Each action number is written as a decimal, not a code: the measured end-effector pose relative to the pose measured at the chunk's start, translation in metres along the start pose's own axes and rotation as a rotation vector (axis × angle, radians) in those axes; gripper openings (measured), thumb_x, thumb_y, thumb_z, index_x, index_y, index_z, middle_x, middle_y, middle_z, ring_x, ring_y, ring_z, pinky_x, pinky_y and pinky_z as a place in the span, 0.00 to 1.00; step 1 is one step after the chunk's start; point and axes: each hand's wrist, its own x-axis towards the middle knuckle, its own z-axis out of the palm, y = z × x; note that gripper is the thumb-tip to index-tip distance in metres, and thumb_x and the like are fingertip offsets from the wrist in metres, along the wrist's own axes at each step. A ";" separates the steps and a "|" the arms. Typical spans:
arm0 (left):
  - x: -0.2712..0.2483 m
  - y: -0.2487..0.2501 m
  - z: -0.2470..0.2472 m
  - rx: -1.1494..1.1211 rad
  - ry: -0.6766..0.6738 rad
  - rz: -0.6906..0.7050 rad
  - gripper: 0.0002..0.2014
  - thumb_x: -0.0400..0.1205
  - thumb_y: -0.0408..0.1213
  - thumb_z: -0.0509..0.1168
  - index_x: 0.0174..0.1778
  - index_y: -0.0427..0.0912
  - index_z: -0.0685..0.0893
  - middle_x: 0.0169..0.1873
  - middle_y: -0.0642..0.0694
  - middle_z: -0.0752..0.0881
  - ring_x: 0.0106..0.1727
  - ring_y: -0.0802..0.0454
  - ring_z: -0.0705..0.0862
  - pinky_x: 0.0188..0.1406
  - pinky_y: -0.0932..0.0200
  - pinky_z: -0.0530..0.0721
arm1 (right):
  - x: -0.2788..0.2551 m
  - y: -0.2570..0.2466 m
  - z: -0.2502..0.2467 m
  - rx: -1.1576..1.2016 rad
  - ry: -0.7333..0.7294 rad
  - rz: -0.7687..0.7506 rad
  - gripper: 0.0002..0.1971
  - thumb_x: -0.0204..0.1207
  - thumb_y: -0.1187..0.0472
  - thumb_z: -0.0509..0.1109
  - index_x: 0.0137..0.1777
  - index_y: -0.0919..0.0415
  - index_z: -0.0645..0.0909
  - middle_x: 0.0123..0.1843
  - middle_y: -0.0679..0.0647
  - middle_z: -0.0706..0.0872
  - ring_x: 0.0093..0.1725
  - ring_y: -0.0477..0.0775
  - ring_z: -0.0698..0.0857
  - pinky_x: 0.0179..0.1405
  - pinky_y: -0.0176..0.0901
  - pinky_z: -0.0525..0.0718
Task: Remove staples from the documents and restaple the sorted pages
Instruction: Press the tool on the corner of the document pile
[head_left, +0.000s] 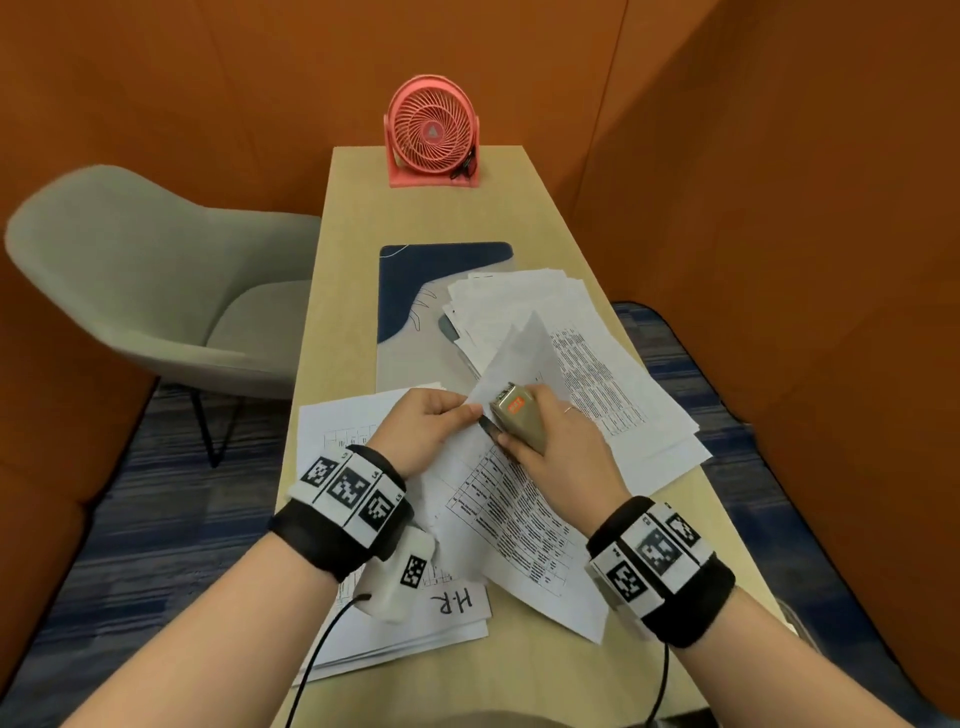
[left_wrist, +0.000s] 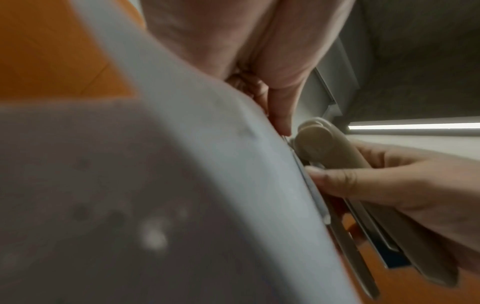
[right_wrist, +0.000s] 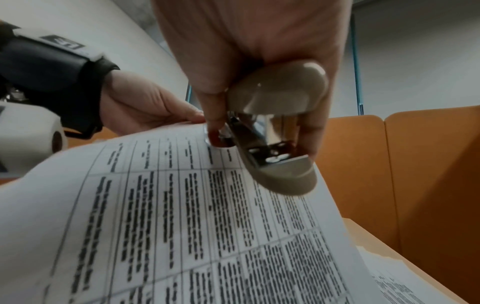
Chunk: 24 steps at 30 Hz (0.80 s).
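While the left hand (head_left: 434, 423) pinches the top corner of a printed document (head_left: 511, 525) lifted off the wooden table (head_left: 467, 213), the right hand (head_left: 558, 441) grips a beige stapler (head_left: 517, 418), fingers curled round its body, at mid-frame in the head view. The stapler's nose meets the pinched corner. More loose pages (head_left: 587, 343) lie right of centre, and another stack marked "H.R" (head_left: 447, 610) sits lower left. A pink fan (head_left: 432, 130) stands at the top.
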 end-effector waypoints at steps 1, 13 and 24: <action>-0.001 0.000 0.001 -0.002 0.001 0.000 0.13 0.82 0.32 0.62 0.32 0.39 0.85 0.27 0.46 0.86 0.27 0.57 0.82 0.32 0.66 0.81 | 0.001 -0.002 -0.001 -0.017 -0.001 -0.004 0.24 0.78 0.44 0.65 0.70 0.50 0.66 0.54 0.57 0.81 0.54 0.58 0.80 0.46 0.48 0.76; -0.003 0.000 -0.004 -0.138 -0.003 -0.028 0.09 0.82 0.31 0.62 0.42 0.32 0.87 0.31 0.44 0.89 0.30 0.55 0.87 0.34 0.66 0.85 | 0.000 -0.007 -0.012 -0.168 -0.036 0.008 0.23 0.79 0.41 0.62 0.71 0.44 0.63 0.55 0.53 0.80 0.54 0.56 0.80 0.42 0.43 0.70; -0.002 -0.002 0.001 -0.055 0.010 0.028 0.10 0.83 0.33 0.62 0.43 0.34 0.88 0.42 0.31 0.88 0.42 0.44 0.85 0.51 0.52 0.83 | 0.002 -0.012 -0.012 -0.143 -0.017 -0.033 0.23 0.78 0.42 0.64 0.70 0.46 0.65 0.55 0.53 0.82 0.53 0.58 0.82 0.47 0.48 0.78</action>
